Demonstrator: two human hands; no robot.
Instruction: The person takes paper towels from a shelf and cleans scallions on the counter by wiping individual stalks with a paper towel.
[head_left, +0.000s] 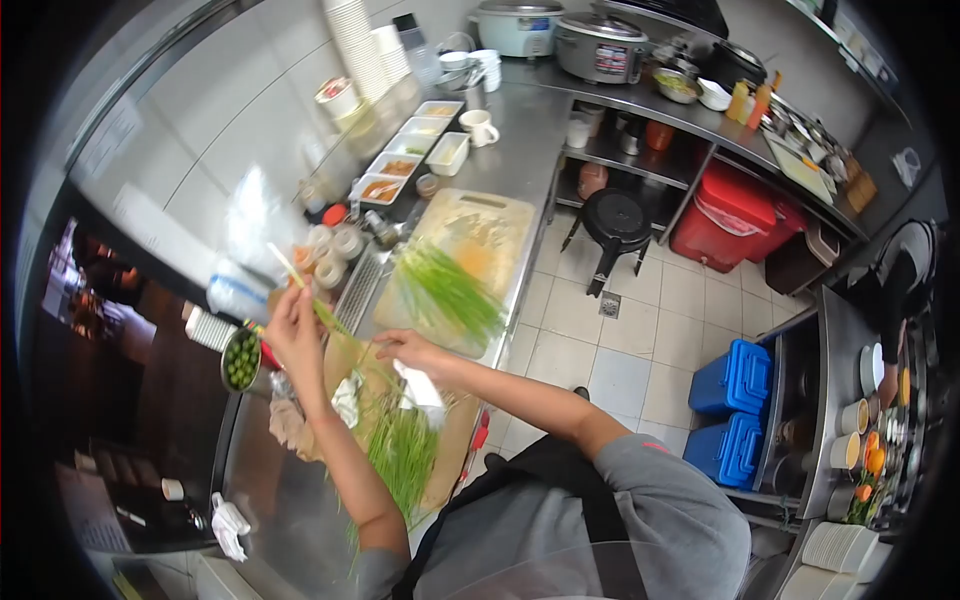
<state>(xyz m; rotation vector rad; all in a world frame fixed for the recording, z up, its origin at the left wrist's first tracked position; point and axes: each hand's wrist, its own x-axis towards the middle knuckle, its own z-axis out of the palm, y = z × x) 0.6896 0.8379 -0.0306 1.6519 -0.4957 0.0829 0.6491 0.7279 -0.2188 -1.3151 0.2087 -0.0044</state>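
Green onion stalk [287, 264], slim, pale at tip, greener below, slanting above metal counter [285, 505]. Left hand [292, 330] pinches it; right hand [412, 352] curled near lower end, grip unclear.

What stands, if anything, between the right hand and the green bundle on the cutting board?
Nothing visible stands in the way; between the right hand and the green bundle, only the surface of the cutting board shows.
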